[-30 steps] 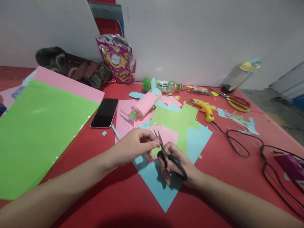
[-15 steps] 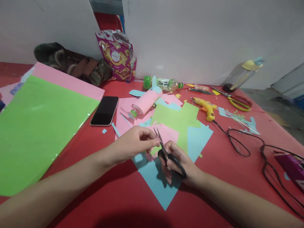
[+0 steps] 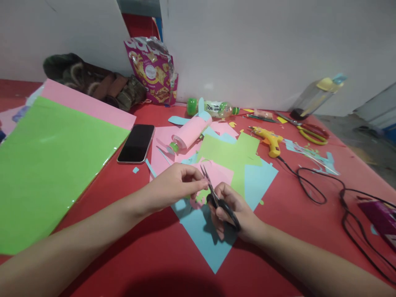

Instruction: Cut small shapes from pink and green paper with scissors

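My right hand is closed around the black handles of a small pair of scissors. The metal blades point up and away, with a narrow gap between their tips. Beside those blades, the thumb and fingers of my left hand are pinched together. Whatever lies between those fingertips is too small to make out. Under both hands are a blue paper sheet, green paper and pink paper, with small green and pink scraps.
A pink paper-wrapped bottle with blue paper fins lies beyond my hands. Left are a phone and large green sheets. A yellow glue gun trails its black cord rightward. A snack bag stands behind.
The scissors have closed slightly, their blade tips and handles drawing nearer together. My left hand has stayed almost in place beside the blades.
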`<control>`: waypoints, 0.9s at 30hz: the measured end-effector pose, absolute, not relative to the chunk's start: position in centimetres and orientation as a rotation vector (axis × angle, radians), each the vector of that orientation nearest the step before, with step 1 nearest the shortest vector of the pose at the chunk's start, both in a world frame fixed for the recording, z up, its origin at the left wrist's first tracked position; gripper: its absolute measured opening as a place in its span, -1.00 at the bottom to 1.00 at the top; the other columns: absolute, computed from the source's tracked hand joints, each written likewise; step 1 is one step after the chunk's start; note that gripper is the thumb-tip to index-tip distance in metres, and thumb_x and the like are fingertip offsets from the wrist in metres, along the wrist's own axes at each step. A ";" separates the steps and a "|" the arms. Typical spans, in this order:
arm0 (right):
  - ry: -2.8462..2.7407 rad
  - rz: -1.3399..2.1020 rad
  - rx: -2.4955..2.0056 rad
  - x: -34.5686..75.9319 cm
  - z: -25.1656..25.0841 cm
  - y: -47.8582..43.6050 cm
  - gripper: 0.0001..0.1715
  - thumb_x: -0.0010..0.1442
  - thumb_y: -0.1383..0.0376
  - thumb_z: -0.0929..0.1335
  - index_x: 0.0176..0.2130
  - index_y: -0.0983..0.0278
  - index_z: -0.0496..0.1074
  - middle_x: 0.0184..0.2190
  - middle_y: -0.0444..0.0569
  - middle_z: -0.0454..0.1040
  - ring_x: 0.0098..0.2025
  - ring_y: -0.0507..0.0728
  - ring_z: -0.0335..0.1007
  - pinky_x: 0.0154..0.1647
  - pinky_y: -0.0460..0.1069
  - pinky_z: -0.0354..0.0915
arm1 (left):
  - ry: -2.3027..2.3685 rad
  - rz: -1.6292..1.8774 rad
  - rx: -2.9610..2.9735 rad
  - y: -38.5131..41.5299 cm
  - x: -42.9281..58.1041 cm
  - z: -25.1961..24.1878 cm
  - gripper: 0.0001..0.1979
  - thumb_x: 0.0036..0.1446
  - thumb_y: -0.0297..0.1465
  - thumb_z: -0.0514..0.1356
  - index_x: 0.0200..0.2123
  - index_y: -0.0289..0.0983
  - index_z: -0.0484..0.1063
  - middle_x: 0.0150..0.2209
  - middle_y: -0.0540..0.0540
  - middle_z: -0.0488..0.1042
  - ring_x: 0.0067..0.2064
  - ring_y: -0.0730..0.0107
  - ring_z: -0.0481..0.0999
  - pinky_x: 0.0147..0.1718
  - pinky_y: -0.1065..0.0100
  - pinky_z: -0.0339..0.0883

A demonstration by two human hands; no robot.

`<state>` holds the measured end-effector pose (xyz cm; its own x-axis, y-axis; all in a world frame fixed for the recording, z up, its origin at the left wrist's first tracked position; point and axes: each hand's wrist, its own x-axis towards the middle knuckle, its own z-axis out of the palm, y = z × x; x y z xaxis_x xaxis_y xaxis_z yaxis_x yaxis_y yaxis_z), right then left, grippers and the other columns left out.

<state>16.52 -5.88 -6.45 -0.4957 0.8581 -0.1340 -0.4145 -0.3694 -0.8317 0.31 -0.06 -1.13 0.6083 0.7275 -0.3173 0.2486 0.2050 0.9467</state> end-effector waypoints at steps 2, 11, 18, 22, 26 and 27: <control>-0.947 1.954 -0.735 16.5 -6.4 -5.8 -0.58 -0.06 0.20 0.40 -0.42 0.22 0.03 -0.60 -0.32 0.22 -0.75 -0.17 0.17 -0.80 -0.23 0.25 | 0.912 0.412 1.365 0.0 0.3 -1.1 -0.80 -0.01 -0.35 0.10 -0.58 -0.33 0.27 -0.60 0.05 0.34 -0.51 0.49 0.41 -0.46 0.44 0.30; -0.893 1.820 -0.793 16.6 -6.3 -5.6 -0.54 -0.10 0.13 0.40 -0.42 0.22 0.04 -0.54 -0.27 0.24 -0.65 -0.12 0.24 -0.72 -0.16 0.31 | 0.914 0.333 1.451 0.1 0.2 -0.9 -0.81 -0.03 -0.33 0.09 -0.57 -0.33 0.29 -0.59 0.04 0.37 -0.50 0.50 0.39 -0.47 0.47 0.24; -0.955 1.665 -0.797 16.2 -6.0 -5.3 -0.54 -0.14 0.31 0.44 -0.43 0.22 0.05 -0.50 -0.26 0.22 -0.50 -0.08 0.28 -0.52 -0.13 0.28 | 0.826 0.015 1.754 0.0 0.2 -1.7 -0.77 -0.04 -0.31 0.05 -0.56 -0.33 0.36 -0.64 0.07 0.24 -0.58 0.58 0.16 -0.61 0.53 0.01; -1.003 1.664 -0.771 16.2 -6.0 -5.3 -0.52 -0.15 0.41 0.44 -0.43 0.21 0.03 -0.51 -0.27 0.22 -0.50 -0.08 0.27 -0.51 -0.15 0.19 | 0.803 -0.080 1.817 -0.5 0.2 -2.1 -0.80 -0.08 -0.33 0.05 -0.57 -0.33 0.35 -0.64 0.08 0.19 -0.58 0.58 0.13 -0.61 0.52 -0.03; -1.047 1.697 -0.805 16.2 -6.0 -5.5 -0.48 -0.20 0.49 0.44 -0.43 0.21 0.03 -0.51 -0.28 0.22 -0.49 -0.10 0.23 -0.51 -0.18 0.17 | 0.794 -0.090 1.836 -0.7 0.4 -2.3 -0.81 -0.10 -0.35 0.03 -0.61 -0.32 0.31 -0.65 0.08 0.16 -0.59 0.58 0.11 -0.62 0.51 -0.05; -1.056 1.696 -0.814 16.2 -5.9 -5.5 -0.48 -0.20 0.49 0.44 -0.43 0.21 0.03 -0.52 -0.28 0.22 -0.49 -0.10 0.23 -0.51 -0.18 0.17 | 0.787 -0.090 1.844 -0.8 0.4 -2.3 -0.81 -0.09 -0.34 0.03 -0.60 -0.32 0.31 -0.65 0.08 0.16 -0.58 0.58 0.12 -0.62 0.51 -0.05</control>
